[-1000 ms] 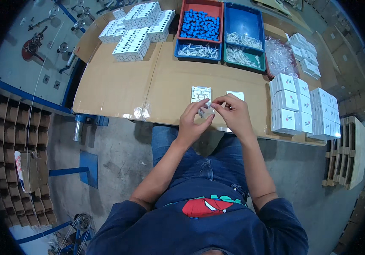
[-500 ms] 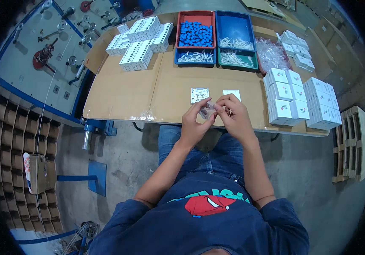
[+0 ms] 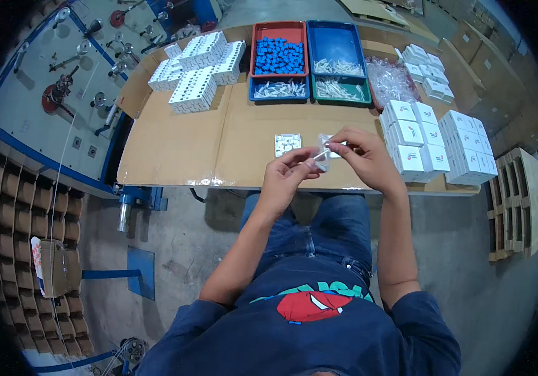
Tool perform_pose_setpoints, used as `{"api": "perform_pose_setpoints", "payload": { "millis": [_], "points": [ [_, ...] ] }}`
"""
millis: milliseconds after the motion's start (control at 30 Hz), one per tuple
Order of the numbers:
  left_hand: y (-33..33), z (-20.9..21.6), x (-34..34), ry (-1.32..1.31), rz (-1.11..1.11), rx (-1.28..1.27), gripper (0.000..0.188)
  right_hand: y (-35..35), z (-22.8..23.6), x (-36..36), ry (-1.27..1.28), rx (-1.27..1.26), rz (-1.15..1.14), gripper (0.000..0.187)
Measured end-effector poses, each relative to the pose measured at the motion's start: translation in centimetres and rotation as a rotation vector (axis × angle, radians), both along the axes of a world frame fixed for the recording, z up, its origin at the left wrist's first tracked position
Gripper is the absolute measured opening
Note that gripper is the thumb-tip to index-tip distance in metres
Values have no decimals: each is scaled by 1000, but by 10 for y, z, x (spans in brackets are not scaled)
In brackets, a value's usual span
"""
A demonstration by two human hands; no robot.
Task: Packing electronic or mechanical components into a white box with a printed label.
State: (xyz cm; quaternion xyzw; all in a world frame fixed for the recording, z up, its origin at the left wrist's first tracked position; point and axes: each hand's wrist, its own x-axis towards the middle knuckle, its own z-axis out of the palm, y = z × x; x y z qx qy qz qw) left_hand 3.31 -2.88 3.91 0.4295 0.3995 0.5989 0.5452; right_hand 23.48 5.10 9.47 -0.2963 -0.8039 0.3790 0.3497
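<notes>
A small clear plastic bag (image 3: 323,164) is stretched between my two hands above the front edge of the table. My left hand (image 3: 284,180) pinches its left side between thumb and fingers. From the right, my right hand (image 3: 370,160) pinches the upper part of the bag. A thin white strip (image 3: 320,153) runs between the fingertips; whether it is a separate piece or a fold of the bag, I cannot tell. Just beyond my left fingers, a square white plate with cut-outs (image 3: 288,143) lies flat on the cardboard.
A red tray (image 3: 254,50) holds small blue parts; blue (image 3: 253,99) and green (image 3: 344,102) trays hold slender white pieces. Clear bags (image 3: 391,81) heap beside them. White boxes (image 3: 410,160) stack at the right, white plates (image 3: 194,94) at the back left. Cardboard (image 3: 175,150) covers the table.
My hands have moved apart, the right one shifting rightward. The bag, bunched between the fingers before, is now pulled out between them. The view has shifted slightly.
</notes>
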Motion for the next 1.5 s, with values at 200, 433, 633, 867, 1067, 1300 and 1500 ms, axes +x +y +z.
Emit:
{"api": "perform_pose_setpoints", "payload": {
  "millis": [200,433,633,867,1067,1300,1500],
  "points": [
    [3,17,3,-81,64,53,24,-12,15,-8,353,-254,-124,26],
    [-2,43,15,-178,117,120,25,-39,-2,-12,419,-284,-139,29],
    [-4,41,17,-221,61,139,24,-42,-4,-17,465,-301,-152,19],
    [1,40,16,-195,115,148,21,-36,6,-24,494,-319,-133,19],
    [21,41,9,-164,153,176,19,-7,4,-33,516,-372,-79,19],
    [52,44,1,-283,194,156,15,23,25,-52,468,-339,-25,20],
    [68,51,-1,-300,221,159,14,42,25,-53,472,-380,-20,21]
  ]
}}
